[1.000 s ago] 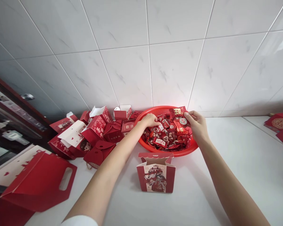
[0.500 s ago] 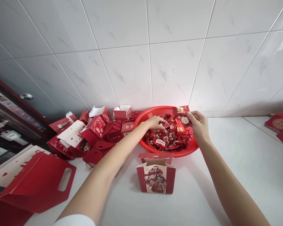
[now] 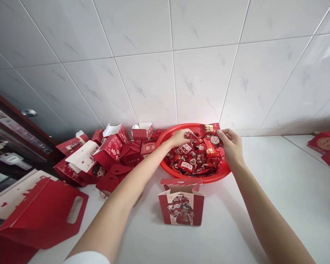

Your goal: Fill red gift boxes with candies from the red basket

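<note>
A red plastic basket (image 3: 192, 179) with mesh sides holds a heap of wrapped candies (image 3: 199, 159), mostly red with white or gold print. Over the left part of the heap, my left hand (image 3: 180, 138) has its fingers curled down and closed at a wrapped candy (image 3: 192, 136), which they partly cover. At the basket's right rim my right hand (image 3: 232, 146) pinches the edge of a red candy packet (image 3: 209, 128) with gold print between thumb and forefinger. In front of the basket, a red gift box (image 3: 181, 207) with a picture of two figures stands upright, its top open.
Several red and white gift boxes (image 3: 111, 154) crowd the left by the tiled wall (image 3: 200, 80). Nearer me lies a large red box with a handle slot (image 3: 49, 212). More red boxes (image 3: 328, 145) sit at the right edge of the white tabletop (image 3: 269, 176).
My left hand has shifted slightly left and up within the basket, uncovering candies below it. The right hand stays at the rim with the packet. The gift box has not moved.
</note>
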The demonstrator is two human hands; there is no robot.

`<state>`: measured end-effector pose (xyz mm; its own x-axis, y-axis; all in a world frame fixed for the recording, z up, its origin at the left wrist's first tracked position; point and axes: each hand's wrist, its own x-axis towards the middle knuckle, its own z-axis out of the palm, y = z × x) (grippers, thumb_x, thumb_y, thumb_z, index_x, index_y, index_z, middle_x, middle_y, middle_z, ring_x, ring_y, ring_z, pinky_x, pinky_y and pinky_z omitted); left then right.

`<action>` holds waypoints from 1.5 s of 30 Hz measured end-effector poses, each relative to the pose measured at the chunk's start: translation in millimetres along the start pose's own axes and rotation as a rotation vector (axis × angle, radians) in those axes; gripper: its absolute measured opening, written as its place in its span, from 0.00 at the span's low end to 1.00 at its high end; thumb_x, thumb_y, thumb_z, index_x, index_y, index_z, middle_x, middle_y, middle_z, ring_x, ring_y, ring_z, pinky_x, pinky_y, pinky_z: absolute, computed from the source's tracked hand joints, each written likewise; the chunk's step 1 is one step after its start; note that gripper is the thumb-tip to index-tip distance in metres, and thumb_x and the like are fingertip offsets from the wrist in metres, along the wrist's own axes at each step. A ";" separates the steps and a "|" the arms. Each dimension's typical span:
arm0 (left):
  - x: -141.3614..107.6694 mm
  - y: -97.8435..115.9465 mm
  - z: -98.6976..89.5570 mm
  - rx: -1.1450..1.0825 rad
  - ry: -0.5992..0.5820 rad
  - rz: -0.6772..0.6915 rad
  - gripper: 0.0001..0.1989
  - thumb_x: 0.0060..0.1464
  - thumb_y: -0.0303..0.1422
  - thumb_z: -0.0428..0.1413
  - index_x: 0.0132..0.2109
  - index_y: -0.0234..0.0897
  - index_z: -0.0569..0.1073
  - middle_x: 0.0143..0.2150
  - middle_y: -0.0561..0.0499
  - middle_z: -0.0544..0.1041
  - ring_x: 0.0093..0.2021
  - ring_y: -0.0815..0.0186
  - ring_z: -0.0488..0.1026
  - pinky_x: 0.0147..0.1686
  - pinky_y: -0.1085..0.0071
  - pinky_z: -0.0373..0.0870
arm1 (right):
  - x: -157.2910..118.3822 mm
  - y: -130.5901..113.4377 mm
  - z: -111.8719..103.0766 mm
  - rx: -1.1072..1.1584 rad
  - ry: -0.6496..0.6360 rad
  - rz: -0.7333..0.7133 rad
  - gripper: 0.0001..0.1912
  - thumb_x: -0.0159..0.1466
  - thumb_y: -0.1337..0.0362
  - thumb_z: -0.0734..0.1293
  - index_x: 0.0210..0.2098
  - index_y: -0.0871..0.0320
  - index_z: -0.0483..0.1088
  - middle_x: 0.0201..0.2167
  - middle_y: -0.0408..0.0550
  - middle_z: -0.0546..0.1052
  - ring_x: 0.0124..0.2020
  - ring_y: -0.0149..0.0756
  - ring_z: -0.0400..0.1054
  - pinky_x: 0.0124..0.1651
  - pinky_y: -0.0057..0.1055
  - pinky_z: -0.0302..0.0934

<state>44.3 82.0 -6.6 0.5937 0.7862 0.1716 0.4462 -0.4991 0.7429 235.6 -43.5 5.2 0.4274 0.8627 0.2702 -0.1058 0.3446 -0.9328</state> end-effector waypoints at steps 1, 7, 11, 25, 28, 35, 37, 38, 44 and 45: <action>0.6 -1.3 -0.9 -0.039 0.024 0.007 0.12 0.46 0.22 0.58 0.40 0.35 0.78 0.37 0.52 0.80 0.37 0.66 0.75 0.41 0.70 0.71 | 0.3 0.6 -0.3 -0.003 0.003 -0.002 0.26 0.48 0.43 0.79 0.23 0.55 0.68 0.18 0.39 0.72 0.20 0.29 0.65 0.23 0.26 0.64; 3.2 -8.0 -8.4 -0.241 0.086 0.007 0.05 0.43 0.26 0.63 0.31 0.34 0.77 0.31 0.53 0.80 0.35 0.64 0.76 0.43 0.66 0.71 | 2.2 3.8 -2.7 -0.034 -0.001 -0.038 0.25 0.52 0.43 0.78 0.24 0.55 0.67 0.19 0.38 0.69 0.21 0.29 0.64 0.23 0.27 0.65; 3.1 -8.0 -12.1 -0.353 0.093 0.002 0.11 0.40 0.32 0.69 0.34 0.33 0.81 0.35 0.50 0.83 0.38 0.61 0.79 0.48 0.62 0.73 | 2.3 4.1 -3.1 -0.029 -0.002 -0.042 0.25 0.52 0.44 0.78 0.24 0.55 0.67 0.20 0.38 0.69 0.21 0.29 0.64 0.23 0.27 0.65; -28.2 13.0 -13.2 -0.536 0.205 0.085 0.21 0.45 0.41 0.71 0.46 0.37 0.83 0.48 0.46 0.85 0.48 0.57 0.81 0.57 0.54 0.73 | 0.3 -7.1 -3.8 0.183 -0.273 0.037 0.25 0.48 0.44 0.81 0.26 0.54 0.70 0.23 0.40 0.74 0.21 0.30 0.66 0.25 0.29 0.65; -48.4 24.0 -11.7 -0.528 0.260 0.149 0.16 0.46 0.39 0.70 0.43 0.40 0.85 0.49 0.45 0.85 0.54 0.53 0.79 0.59 0.52 0.72 | -0.5 -7.6 -3.1 0.242 -0.323 0.062 0.24 0.48 0.45 0.82 0.25 0.54 0.70 0.21 0.38 0.72 0.20 0.28 0.63 0.23 0.27 0.63; -82.1 40.1 -6.1 -0.402 0.370 0.224 0.14 0.50 0.36 0.67 0.44 0.39 0.84 0.60 0.43 0.79 0.65 0.50 0.72 0.61 0.54 0.73 | 0.6 -3.7 -3.3 0.242 -0.261 0.042 0.25 0.47 0.45 0.83 0.26 0.54 0.71 0.20 0.37 0.72 0.19 0.27 0.62 0.22 0.26 0.61; -84.0 39.0 -3.2 -0.430 0.385 0.232 0.21 0.48 0.34 0.68 0.51 0.39 0.82 0.60 0.43 0.79 0.64 0.51 0.74 0.60 0.55 0.74 | 0.9 -3.2 -3.8 0.232 -0.245 0.044 0.26 0.47 0.44 0.83 0.26 0.54 0.70 0.20 0.37 0.72 0.19 0.26 0.62 0.21 0.25 0.60; -84.1 37.9 -1.9 -0.439 0.386 0.231 0.24 0.47 0.34 0.68 0.54 0.39 0.80 0.61 0.43 0.79 0.63 0.51 0.74 0.59 0.56 0.75 | 0.9 -3.1 -4.0 0.227 -0.239 0.046 0.26 0.46 0.44 0.83 0.26 0.54 0.70 0.20 0.37 0.72 0.19 0.26 0.62 0.21 0.24 0.59; -81.5 31.5 -2.4 -0.337 0.372 0.157 0.20 0.48 0.33 0.66 0.50 0.38 0.82 0.57 0.43 0.82 0.60 0.51 0.77 0.57 0.55 0.76 | 0.4 -3.6 -3.6 0.186 -0.208 0.050 0.27 0.45 0.43 0.82 0.26 0.54 0.70 0.20 0.38 0.72 0.20 0.27 0.63 0.21 0.25 0.59; -81.1 30.5 -3.9 -0.305 0.368 0.139 0.18 0.48 0.32 0.65 0.49 0.38 0.82 0.55 0.44 0.83 0.59 0.52 0.77 0.59 0.55 0.74 | 0.3 -3.8 -3.5 0.177 -0.201 0.049 0.27 0.46 0.43 0.82 0.26 0.54 0.70 0.20 0.38 0.72 0.20 0.27 0.63 0.21 0.25 0.59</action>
<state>7.2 4.4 4.7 0.3334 0.8239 0.4583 0.1308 -0.5218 0.8430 239.2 -45.8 8.1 0.2333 0.9299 0.2845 -0.2849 0.3451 -0.8943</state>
